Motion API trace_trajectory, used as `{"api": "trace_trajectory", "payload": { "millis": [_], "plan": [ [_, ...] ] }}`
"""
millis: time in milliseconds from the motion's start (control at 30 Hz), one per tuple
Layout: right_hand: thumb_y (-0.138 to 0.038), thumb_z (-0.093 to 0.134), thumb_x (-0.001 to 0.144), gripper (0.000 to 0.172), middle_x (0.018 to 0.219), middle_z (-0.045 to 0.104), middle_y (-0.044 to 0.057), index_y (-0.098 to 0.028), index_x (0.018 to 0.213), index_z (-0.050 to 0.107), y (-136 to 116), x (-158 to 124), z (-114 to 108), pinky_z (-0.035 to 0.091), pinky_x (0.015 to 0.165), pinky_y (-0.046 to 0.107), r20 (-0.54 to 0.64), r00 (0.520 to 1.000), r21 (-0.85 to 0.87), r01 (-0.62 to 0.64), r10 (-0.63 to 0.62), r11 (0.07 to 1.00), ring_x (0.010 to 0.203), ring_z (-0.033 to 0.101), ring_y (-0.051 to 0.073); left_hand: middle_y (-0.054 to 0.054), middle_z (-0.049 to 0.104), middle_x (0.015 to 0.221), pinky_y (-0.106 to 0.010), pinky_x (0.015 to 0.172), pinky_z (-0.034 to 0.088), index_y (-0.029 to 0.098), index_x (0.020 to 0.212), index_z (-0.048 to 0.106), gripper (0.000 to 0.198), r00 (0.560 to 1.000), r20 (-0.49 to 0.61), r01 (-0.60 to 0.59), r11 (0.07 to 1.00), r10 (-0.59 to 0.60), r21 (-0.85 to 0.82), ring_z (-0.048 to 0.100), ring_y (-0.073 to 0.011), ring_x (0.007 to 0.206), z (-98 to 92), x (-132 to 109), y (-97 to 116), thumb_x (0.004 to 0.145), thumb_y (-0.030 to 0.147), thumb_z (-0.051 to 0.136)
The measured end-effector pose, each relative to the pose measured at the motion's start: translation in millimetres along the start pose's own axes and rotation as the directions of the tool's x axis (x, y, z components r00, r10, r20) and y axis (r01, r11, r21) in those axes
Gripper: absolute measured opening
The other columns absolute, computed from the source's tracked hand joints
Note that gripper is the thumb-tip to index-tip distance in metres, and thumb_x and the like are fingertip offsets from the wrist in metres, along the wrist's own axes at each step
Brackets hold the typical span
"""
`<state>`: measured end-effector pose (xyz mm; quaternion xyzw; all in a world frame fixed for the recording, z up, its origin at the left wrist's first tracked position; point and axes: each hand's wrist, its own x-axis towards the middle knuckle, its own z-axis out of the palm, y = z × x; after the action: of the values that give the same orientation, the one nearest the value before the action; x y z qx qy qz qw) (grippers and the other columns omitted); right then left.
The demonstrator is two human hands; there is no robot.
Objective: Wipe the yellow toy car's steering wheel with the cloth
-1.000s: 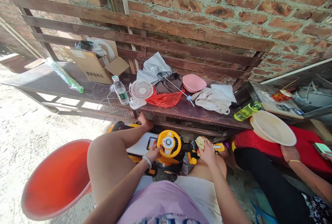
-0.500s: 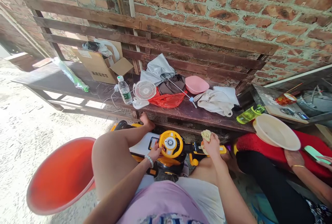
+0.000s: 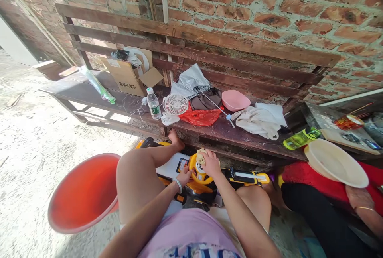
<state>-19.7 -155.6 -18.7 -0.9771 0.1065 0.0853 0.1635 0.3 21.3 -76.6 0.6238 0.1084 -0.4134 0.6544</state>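
The yellow steering wheel (image 3: 196,179) of a child's ride-on toy car (image 3: 167,167) stands between my knees. My left hand (image 3: 184,176), with a beaded bracelet at the wrist, is closed round the wheel's left edge. A crumpled pale yellow cloth (image 3: 201,156) is held in my right hand (image 3: 212,165), over the upper right part of the wheel. This hand hides part of the wheel's hub and rim. To the right, the toy's yellow and black part with a white strip (image 3: 247,176) reaches out past my right knee.
On the wooden bench (image 3: 206,128) are a water bottle (image 3: 153,104), a white fan (image 3: 176,105), a pink basin (image 3: 235,100) and a cardboard box (image 3: 125,78). A red tub (image 3: 83,194) stands at left. At right, a person's hand (image 3: 359,198) is by a cream basin (image 3: 338,162).
My right hand has moved left with the cloth, from the toy's right-hand part onto the steering wheel. My left hand stays on the wheel. The view has shifted slightly.
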Motion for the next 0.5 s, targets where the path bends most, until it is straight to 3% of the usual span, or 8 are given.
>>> {"api": "trace_trajectory", "payload": {
  "millis": [300, 500],
  "plan": [
    [-0.019, 0.061, 0.089, 0.063, 0.162, 0.040, 0.014, -0.025, 0.151, 0.054, 13, -52, 19, 0.041, 0.116, 0.042, -0.117, 0.983, -0.057, -0.151, 0.143, 0.987, 0.137, 0.048, 0.032, 0.001, 0.068, 0.083, -0.037, 0.090, 0.056, 0.023, 0.090, 0.055, 0.009, 1.000, 0.014, 0.006, 1.000, -0.006, 0.010, 0.068, -0.0177, 0.083, -1.6, 1, 0, 0.094, 0.027, 0.062],
    [-0.014, 0.059, 0.089, 0.065, 0.162, 0.041, 0.020, -0.022, 0.153, 0.052, -9, -96, 27, 0.050, 0.105, 0.042, -0.014, 0.982, -0.161, -0.191, 0.191, 0.968, 0.130, 0.056, 0.034, 0.002, 0.067, 0.081, -0.033, 0.086, 0.057, 0.023, 0.091, 0.055, 0.008, 1.000, 0.009, 0.006, 1.000, -0.005, -0.009, 0.067, -0.0156, 0.080, -0.4, 5, -1, 0.096, 0.026, 0.060]
  ]
}}
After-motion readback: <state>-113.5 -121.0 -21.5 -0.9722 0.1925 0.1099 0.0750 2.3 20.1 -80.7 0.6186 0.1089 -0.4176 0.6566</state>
